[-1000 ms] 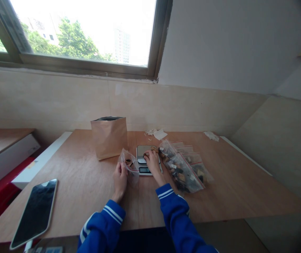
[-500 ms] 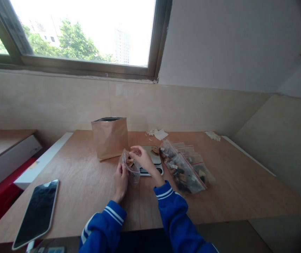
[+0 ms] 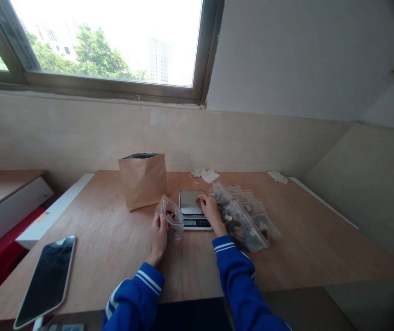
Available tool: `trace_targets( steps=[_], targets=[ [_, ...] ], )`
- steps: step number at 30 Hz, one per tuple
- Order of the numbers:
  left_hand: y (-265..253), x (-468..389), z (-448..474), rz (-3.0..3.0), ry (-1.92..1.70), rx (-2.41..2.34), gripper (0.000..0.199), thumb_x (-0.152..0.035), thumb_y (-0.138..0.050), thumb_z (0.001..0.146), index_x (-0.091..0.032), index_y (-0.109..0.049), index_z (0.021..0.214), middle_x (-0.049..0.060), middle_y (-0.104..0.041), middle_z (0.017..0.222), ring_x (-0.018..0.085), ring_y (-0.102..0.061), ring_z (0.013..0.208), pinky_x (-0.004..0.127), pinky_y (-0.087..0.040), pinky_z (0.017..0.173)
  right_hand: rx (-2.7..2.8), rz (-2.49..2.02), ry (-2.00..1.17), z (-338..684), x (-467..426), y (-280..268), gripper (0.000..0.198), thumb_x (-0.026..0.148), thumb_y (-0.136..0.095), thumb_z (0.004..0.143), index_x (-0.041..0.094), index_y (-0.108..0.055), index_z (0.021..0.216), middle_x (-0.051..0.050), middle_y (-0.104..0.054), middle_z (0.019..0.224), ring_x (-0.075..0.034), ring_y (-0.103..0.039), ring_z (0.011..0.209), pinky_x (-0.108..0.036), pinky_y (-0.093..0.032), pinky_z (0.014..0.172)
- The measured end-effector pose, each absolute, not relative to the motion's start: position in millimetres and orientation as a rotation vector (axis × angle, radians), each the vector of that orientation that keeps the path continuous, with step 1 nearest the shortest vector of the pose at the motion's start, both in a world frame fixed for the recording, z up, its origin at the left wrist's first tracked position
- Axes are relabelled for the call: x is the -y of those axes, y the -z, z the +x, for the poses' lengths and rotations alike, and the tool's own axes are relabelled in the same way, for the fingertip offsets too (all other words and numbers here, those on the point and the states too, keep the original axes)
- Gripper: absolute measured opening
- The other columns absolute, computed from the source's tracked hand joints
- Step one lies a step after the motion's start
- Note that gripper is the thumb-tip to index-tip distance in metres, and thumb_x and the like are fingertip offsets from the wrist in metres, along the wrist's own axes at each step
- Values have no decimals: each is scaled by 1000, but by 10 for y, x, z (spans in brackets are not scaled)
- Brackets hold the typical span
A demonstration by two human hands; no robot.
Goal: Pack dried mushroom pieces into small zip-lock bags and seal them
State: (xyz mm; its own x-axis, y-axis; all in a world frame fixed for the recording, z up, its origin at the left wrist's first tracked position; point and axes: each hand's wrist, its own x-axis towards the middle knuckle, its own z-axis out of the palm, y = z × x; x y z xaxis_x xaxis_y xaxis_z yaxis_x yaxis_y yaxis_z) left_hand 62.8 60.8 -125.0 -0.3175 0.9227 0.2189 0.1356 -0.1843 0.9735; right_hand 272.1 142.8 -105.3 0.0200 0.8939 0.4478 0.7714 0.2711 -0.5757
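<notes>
I see left hand pinching clear bag, lower centre of frame; right hand over scale edge; can't tell its grip.

Scale mid-worktop. Single bag just left of scale, pieces inside. Pouch behind single bag, leftward. Bag pile right of scale. Phone left front. Paper scraps behind scale, near wall.
</notes>
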Motion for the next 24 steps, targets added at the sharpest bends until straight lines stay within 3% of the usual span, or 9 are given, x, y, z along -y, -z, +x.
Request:
trace_targets(
  steps=[6,12,19,22,24],
  targets=[
    [1278,-619,628,1250,-1573,-1401,43,-54,-39,93,-21,-47,67,-4,-45,56,12,-45,51,25,-35,53,1681,-1105,-593,2200,-1206,619,28,20,-52,85,20,-68,108,-7,-71,109,-19,-67,96,-31,-52,80],
    [1285,-617,623,1236,-1569,-1402,43,-56,-39,92,-20,-48,69,-4,-46,56,12,-45,51,24,-35,53,1872,-1012,-558,1899,-1018,337,29,22,-54,88,25,-66,115,-4,-68,116,-18,-59,108,-34,-44,96],
    [1288,-613,628,1209,-1580,-1386,43,-56,-42,91,-20,-49,68,-4,-47,54,12,-46,49,24,-35,51,1756,-1133,-584,2189,-933,544,26,34,-46,94,23,-68,102,-7,-67,106,-21,-59,103,-35,-47,88],
    [1270,-612,644,1117,-1612,-1316,44,-60,-43,89,-21,-47,69,-5,-44,51,11,-43,43,23,-33,45,1655,-1127,-743,2257,-800,703,31,42,-48,93,22,-62,113,-9,-64,116,-21,-60,106,-37,-48,90],
    [1243,-607,653,1057,-1644,-1256,44,-62,-43,88,-21,-46,70,-7,-42,49,10,-41,41,22,-33,43,1611,-1112,-906,2232,-693,810,45,46,-57,88,23,-53,126,-11,-59,126,-22,-59,112,-38,-49,93]
  ],
)
